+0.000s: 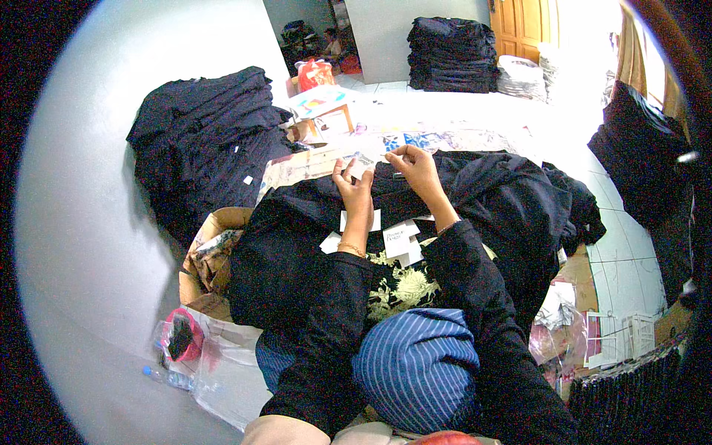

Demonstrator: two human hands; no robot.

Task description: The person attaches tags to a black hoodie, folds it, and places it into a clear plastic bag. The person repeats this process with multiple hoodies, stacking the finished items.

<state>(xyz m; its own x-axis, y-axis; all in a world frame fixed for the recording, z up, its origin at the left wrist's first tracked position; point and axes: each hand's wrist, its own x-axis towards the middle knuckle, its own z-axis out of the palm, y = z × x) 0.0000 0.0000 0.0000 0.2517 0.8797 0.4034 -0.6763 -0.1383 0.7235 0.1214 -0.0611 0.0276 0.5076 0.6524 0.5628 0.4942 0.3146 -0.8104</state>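
Two hands work over the lap: the left hand (354, 194) grips one white card (361, 163) between thumb and fingers, above the dark cloth (289, 252), and the right hand (417, 176) is pinched closed just beside it, thumb and forefinger together; whether anything lies between those tips is too small to tell. Below the hands lie at least four loose cards (396, 239), some overlapping, one of them with dark print facing up; the left wrist hides part of the group. Just beyond them, toward the body, shows one patch of pale yellow floral print (411, 285), and nearer still one blue striped cloth (415, 371) covers a knee. Dark garments stand in two big heaps, one left pile (208, 148) against the wall and one neat stack (452, 55) at the back, with a third dark mass (645, 163) at the far right. One wooden door (519, 28) stands behind at least one white sack (521, 78). On the left are one open carton (200, 285), one pink bucket (194, 337) and one clear bottle (178, 380). Through the doorway, one other person (332, 46) sits, small and dim.
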